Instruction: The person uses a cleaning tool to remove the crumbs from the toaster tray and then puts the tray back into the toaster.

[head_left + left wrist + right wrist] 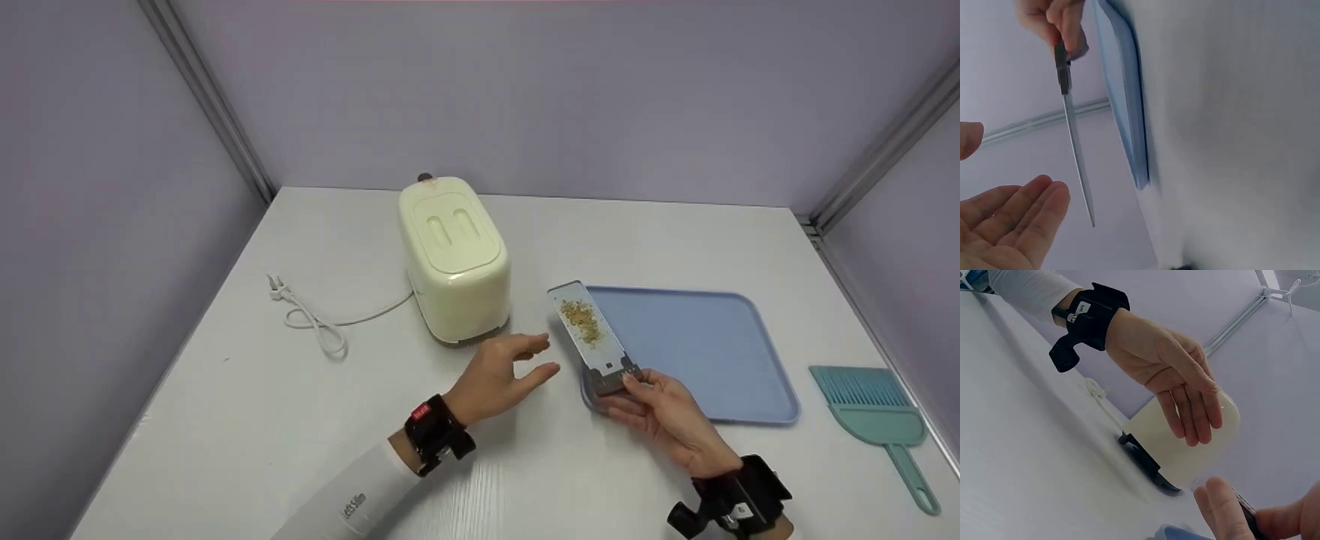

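Observation:
My right hand (664, 416) pinches the dark end of a crumb tray (600, 341), thumb on top and fingers below. Golden-brown crumbs (583, 321) lie on the tray's light metal surface. The crumb tray is held above the table, over the left edge of a blue serving tray (697, 352). In the left wrist view the crumb tray (1077, 154) shows edge-on, raised off the table. My left hand (499, 379) hovers to the left of the crumb tray, thumb and fingers apart, with nothing in it. A cream toaster (461, 262) with a closed lid stands just beyond the left hand.
The toaster's white cord (367, 319) lies loosely looped on the table to the left, ending in a plug (279, 291). A teal dustpan-shaped brush (874, 409) lies at the right table edge. Pale walls close the table in at the back and sides.

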`<move>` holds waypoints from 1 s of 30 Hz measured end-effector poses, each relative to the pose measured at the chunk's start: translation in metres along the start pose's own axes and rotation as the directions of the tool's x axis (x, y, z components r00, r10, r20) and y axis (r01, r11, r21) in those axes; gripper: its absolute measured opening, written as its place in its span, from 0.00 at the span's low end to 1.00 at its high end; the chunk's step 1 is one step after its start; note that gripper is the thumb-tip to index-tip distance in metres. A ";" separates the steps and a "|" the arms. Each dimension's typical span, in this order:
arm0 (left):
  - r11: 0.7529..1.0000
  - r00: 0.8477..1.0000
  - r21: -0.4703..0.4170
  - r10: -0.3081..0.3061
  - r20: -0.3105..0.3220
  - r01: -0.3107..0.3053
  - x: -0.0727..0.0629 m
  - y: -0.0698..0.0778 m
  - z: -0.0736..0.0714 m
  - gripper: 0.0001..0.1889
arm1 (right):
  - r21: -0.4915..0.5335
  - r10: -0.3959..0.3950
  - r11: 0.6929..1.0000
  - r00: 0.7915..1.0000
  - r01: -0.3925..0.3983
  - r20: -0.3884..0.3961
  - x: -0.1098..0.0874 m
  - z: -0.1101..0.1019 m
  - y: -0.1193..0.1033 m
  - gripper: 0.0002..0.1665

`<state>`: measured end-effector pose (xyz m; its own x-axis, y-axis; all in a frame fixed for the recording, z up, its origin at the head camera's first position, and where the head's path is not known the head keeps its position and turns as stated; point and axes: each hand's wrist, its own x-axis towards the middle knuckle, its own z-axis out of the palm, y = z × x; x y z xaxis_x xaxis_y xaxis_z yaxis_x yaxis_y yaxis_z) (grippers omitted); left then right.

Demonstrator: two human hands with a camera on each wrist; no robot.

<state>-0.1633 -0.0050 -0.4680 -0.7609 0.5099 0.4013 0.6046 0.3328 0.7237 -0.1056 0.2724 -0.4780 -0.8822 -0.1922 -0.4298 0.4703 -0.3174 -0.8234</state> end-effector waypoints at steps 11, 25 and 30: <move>0.920 0.955 -0.266 -0.297 0.006 0.288 0.010 0.004 0.039 0.20 | 0.041 0.001 0.999 1.000 -0.001 0.007 0.003 0.000 0.000 0.24; 0.660 0.827 -0.576 -0.561 0.050 0.483 0.029 0.005 0.064 0.25 | 0.027 -0.001 1.000 1.000 0.001 0.009 0.007 0.001 -0.002 0.29; 0.624 0.805 -0.611 -0.593 0.035 0.487 0.031 0.008 0.070 0.24 | 0.022 -0.004 1.000 1.000 0.004 0.002 0.007 0.001 -0.001 0.27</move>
<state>-0.1657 0.0692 -0.4892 -0.9623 0.2412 -0.1260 -0.1368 -0.0285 0.9902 -0.1125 0.2704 -0.4804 -0.8841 -0.1925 -0.4259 0.4672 -0.3389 -0.8166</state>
